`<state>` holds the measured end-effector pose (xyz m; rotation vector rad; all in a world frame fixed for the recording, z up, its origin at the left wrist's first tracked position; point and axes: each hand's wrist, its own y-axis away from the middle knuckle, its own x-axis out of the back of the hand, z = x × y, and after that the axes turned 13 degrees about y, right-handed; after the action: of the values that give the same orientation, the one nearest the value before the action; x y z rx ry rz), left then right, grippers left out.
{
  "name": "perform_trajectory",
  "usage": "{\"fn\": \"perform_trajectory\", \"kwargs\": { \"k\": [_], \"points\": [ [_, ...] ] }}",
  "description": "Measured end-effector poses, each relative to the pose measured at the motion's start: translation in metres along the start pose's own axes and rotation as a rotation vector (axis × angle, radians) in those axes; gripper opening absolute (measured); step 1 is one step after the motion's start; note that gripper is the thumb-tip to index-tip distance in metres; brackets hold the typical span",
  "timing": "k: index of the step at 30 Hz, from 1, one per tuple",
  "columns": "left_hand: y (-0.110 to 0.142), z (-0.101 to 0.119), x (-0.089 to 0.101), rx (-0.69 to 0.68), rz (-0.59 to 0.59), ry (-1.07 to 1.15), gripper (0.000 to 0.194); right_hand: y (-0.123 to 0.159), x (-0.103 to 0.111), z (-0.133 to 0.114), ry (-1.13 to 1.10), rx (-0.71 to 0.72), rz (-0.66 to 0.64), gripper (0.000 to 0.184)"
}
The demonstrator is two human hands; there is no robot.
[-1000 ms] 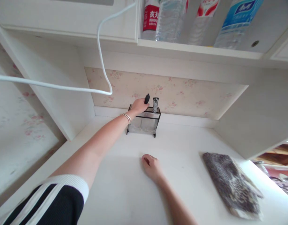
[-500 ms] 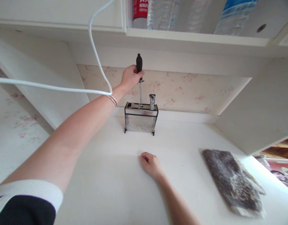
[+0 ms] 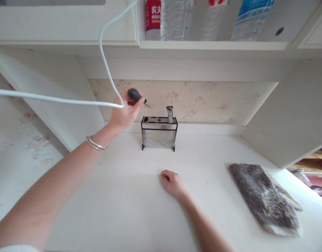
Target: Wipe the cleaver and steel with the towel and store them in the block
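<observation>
My left hand (image 3: 125,113) is closed around the black handle of a sharpening rod (image 3: 135,94), held in the air to the left of and above a clear knife block (image 3: 159,133). The rod's metal shaft points away from me and shows only as a short stub. One silver handle (image 3: 170,114) still stands in the block's top. My right hand (image 3: 172,182) rests on the white counter (image 3: 129,203) in front of the block, fingers curled under, nothing visible in it.
A white cable (image 3: 71,100) loops across the view in front of my left hand. A dark speckled board (image 3: 263,196) lies at the right. Water bottles (image 3: 176,19) stand on the shelf above. A cabinet side wall juts out at the right.
My left hand drew the black-handled rod straight up out of the knife block, then swung it down and left clear of the block. My right hand stayed put on the counter.
</observation>
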<state>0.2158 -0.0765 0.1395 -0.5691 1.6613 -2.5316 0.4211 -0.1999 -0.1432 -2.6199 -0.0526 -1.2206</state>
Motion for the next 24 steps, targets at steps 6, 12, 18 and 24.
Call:
{"fn": "perform_trajectory", "kwargs": {
  "k": [6,12,18,24],
  "points": [
    [0.108,-0.008,0.056,-0.238,-0.163,-0.14,0.019,0.002,0.003,-0.004,0.035,0.005,-0.025,0.018],
    [0.225,-0.019,0.105,-0.149,-0.431,-0.244,0.029,0.0,0.002,-0.006,0.064,0.005,-0.041,0.022],
    [0.305,-0.009,0.143,0.056,-0.567,-0.317,0.034,0.001,-0.003,-0.002,0.063,-0.012,-0.026,0.024],
    [0.339,0.001,0.168,0.132,-0.541,-0.282,0.04,-0.007,0.005,-0.009,-0.264,-0.223,-0.074,0.024]
  ]
}}
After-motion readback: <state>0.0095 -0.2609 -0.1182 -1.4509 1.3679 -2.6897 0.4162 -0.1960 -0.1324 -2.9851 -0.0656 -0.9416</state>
